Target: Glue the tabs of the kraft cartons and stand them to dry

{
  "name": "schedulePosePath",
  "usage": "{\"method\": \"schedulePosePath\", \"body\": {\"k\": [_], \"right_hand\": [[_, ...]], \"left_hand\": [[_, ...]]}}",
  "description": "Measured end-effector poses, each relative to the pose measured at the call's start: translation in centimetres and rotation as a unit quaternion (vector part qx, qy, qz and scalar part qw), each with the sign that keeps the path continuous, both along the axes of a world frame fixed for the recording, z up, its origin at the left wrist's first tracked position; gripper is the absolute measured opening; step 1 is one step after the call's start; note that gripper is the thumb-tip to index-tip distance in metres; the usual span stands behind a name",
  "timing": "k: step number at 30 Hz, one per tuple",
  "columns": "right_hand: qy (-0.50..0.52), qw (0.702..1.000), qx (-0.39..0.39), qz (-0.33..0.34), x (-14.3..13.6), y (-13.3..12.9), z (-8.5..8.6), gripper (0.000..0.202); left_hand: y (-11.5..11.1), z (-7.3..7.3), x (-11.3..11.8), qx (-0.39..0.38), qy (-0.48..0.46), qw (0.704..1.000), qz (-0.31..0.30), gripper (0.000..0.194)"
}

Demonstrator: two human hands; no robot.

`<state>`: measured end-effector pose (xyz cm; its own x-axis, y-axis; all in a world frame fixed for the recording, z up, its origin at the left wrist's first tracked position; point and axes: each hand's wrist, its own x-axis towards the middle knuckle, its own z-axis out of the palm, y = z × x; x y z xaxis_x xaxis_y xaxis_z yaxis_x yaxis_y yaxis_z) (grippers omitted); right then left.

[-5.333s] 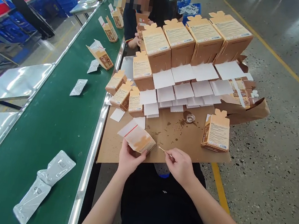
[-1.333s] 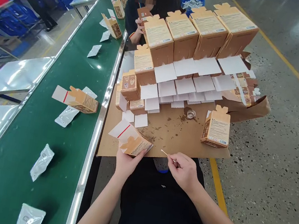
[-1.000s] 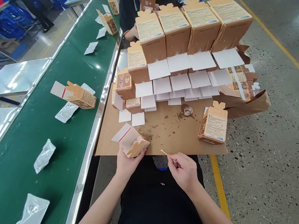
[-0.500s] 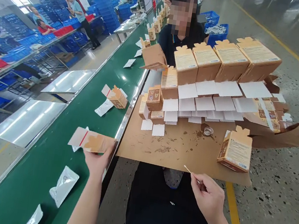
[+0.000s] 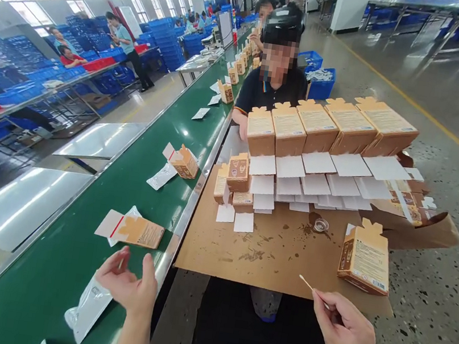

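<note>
My left hand is open above the green conveyor belt, fingers apart and holding nothing. Just beyond it a brown carton lies on the belt, its white flap with a red strip pointing left. Under and beside the hand is a silver pouch. Between thumb and fingers of my right hand is a thin cotton swab, its tip pointing up and left over the cardboard sheet's front edge. Close to that hand, a carton with raised tabs stands on the cardboard sheet.
Stacked cartons with white flaps fill the far side of the cardboard. A small clear dish sits among wet spots. Farther along the belt lie another carton and pouch. A co-worker sits behind the stack.
My left hand has let go of the carton on the belt and drawn back toward me, opening. The co-worker's carton now stands at the stack's left end. My view has tilted up.
</note>
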<state>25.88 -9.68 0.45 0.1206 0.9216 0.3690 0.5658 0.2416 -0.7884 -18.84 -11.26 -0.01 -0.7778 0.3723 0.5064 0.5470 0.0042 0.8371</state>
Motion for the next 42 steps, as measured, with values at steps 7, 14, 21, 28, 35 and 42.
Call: {"method": "schedulePosePath", "body": {"k": [7,14,21,28,35,42], "right_hand": [[0.023,0.999,0.039,0.026,-0.9,1.6,0.9,0.028],[-0.008,0.995,0.104,0.005,-0.6,1.8,1.5,0.025],[-0.206,0.978,-0.011,0.024,4.5,9.0,4.5,0.030],[-0.388,0.898,-0.185,0.092,3.7,16.0,5.2,0.029],[-0.391,0.903,-0.150,0.096,5.0,15.5,4.2,0.031],[-0.276,0.958,-0.068,0.026,5.9,13.9,2.3,0.029]], "left_hand": [[18.9,7.3,6.2,-0.180,-0.120,0.945,-0.244,0.059],[27.1,11.7,11.7,-0.417,-0.025,0.854,-0.311,0.083],[19.3,9.8,5.0,-0.207,-0.205,0.895,-0.337,0.074],[7.9,3.8,5.6,-0.096,-0.521,0.775,-0.344,0.078],[4.6,-1.8,9.8,-0.165,-0.510,0.748,-0.392,0.080],[6.1,-2.1,11.5,-0.164,-0.426,0.791,-0.407,0.083]]}}
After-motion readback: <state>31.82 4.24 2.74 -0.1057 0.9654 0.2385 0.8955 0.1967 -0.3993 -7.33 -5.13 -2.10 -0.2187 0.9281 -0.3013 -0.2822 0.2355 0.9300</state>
